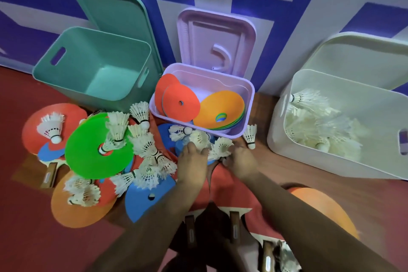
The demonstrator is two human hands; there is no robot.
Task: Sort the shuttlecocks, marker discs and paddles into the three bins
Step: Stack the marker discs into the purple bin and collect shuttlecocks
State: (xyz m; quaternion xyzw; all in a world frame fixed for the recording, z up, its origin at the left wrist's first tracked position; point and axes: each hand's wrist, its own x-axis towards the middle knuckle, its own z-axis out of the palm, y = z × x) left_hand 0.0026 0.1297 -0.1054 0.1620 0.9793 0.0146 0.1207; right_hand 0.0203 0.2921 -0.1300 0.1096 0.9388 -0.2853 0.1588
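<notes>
In the head view we found three bins standing against a blue-and-white wall: a teal bin [95,68] at the left with nothing visible inside it, a lilac bin [247,104] in the middle, and a white bin [287,121] at the right. Each had its lid propped upright behind it. The lilac bin held marker discs, a red disc [181,104] leaning at its left and an orange disc [220,108] at its right on top of others. The white bin held a heap of shuttlecocks [318,126]. On the red floor in front of the teal bin lay a mixed pile: a green marker disc [88,152] with shuttlecocks resting on it, a blue disc [145,199] nearer the person, an orange disc at the lower left, and a red-faced paddle [50,130] with a wooden handle, a shuttlecock standing on its face. One lone shuttlecock [250,136] lay just beside the lilac bin's right corner. We noted both bare forearms reaching forward, hands close together just in front of the lilac bin. The left hand [193,161] was closed on a shuttlecock [199,139], and the right hand [239,158] gripped another shuttlecock [221,148]. Further paddle handles [234,226] showed near the lower edge beneath the arms.
</notes>
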